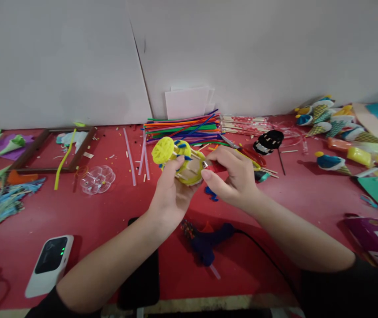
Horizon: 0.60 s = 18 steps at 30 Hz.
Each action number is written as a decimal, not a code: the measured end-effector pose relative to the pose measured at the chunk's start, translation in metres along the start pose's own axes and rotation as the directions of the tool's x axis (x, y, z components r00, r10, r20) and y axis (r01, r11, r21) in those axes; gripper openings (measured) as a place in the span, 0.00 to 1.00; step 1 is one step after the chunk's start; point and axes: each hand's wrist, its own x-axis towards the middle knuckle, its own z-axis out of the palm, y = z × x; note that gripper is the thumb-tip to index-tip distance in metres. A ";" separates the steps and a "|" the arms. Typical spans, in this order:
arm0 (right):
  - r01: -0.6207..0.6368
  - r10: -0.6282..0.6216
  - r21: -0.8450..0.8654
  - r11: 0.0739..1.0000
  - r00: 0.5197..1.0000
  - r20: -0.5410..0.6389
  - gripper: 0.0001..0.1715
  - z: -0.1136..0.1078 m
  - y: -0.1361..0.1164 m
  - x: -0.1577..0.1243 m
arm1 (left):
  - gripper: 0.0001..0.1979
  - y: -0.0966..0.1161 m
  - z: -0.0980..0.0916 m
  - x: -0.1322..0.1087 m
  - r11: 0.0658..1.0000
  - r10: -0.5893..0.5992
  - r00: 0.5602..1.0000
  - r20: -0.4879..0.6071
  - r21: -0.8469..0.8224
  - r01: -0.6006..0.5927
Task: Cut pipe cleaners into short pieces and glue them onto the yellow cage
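Observation:
My left hand (169, 194) is closed around a small yellow pipe-cleaner craft (163, 150) with round wheel-like parts, blue bits and pale wooden sticks. It is held up over the middle of the red table. Close against the craft's right side, my right hand (237, 179) pinches what looks like a red lighter (214, 166) with a metal top. No flame shows. Beneath the hands lies a dark blue glue gun (205, 243) with a clear stick at its end. Small blue pipe-cleaner pieces (211, 193) rest behind it.
Bundled coloured pipe cleaners (179, 128) lie at the back, with scissors (230, 142) and a black-and-white craft (268, 142) to their right. A black phone (142, 282) and a white device (50, 265) sit at front left. Cone-shaped crafts (331, 165) lie at right.

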 end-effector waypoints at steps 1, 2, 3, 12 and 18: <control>-0.015 0.015 -0.006 1.000 1.000 -0.010 0.10 0.001 0.000 -0.001 | 0.03 -0.001 0.000 0.000 1.000 -0.006 1.000 0.006 -0.004 0.006; -0.033 0.032 -0.009 0.999 0.999 -0.015 0.09 0.001 0.000 -0.001 | 0.03 -0.001 0.000 0.000 1.000 -0.012 1.000 0.011 -0.003 0.013; -0.050 0.050 -0.008 0.999 0.999 -0.016 0.08 0.002 0.001 -0.002 | 0.04 -0.002 0.000 -0.001 1.000 -0.018 1.000 0.014 0.002 0.018; -0.102 0.102 0.006 0.995 0.991 -0.083 0.12 0.005 -0.004 -0.008 | 0.01 -0.001 0.001 -0.002 1.000 0.003 0.999 0.035 -0.002 -0.003; -0.192 0.214 0.160 0.968 0.968 -0.134 0.16 0.011 0.000 -0.009 | 0.01 -0.003 0.000 -0.001 0.998 0.035 0.998 0.049 -0.053 -0.033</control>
